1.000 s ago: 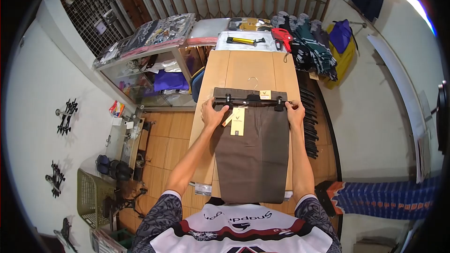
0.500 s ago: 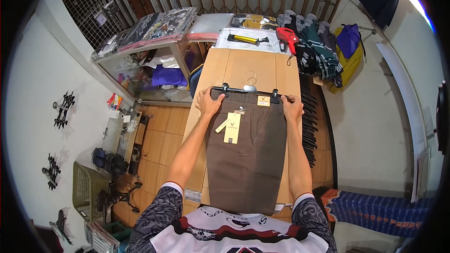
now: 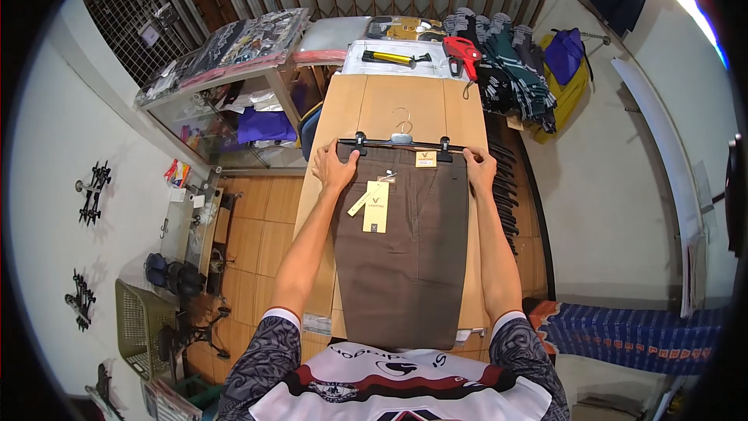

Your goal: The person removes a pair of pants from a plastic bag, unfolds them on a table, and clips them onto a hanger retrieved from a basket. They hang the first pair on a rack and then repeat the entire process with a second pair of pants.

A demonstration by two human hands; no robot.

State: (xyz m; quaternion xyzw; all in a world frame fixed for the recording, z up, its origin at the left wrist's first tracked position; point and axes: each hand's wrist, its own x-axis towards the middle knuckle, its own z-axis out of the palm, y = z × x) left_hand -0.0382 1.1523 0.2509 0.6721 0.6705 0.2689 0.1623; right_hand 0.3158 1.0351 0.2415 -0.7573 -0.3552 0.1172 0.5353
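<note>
Dark brown trousers [image 3: 401,265] lie flat on the cardboard-topped table, their waistband held by the clips of a black clip hanger [image 3: 382,142] with a metal hook. My left hand [image 3: 335,168] pinches the hanger's left end at the waistband corner, thumb on top. At the other end, my right hand [image 3: 481,168] grips the hanger's tip beside the right clip. A yellow paper tag [image 3: 375,206] hangs over the front of the trousers, and a smaller yellow label [image 3: 426,158] sits on the waistband. The trousers' lower end reaches close to my shirt.
Beyond the cardboard surface [image 3: 382,97] lie a yellow-and-black hand pump [image 3: 389,58] and a red tool [image 3: 462,56]. A glass display case [image 3: 226,129] stands left, with packaged clothes on top. Several socks [image 3: 514,70] hang at the right, and black hangers [image 3: 504,179] line the table's right side.
The whole view has shifted slightly, so the table and trousers appear a little further left. My right fingers look somewhat more curled at the hanger's end; both hands stay on the hanger.
</note>
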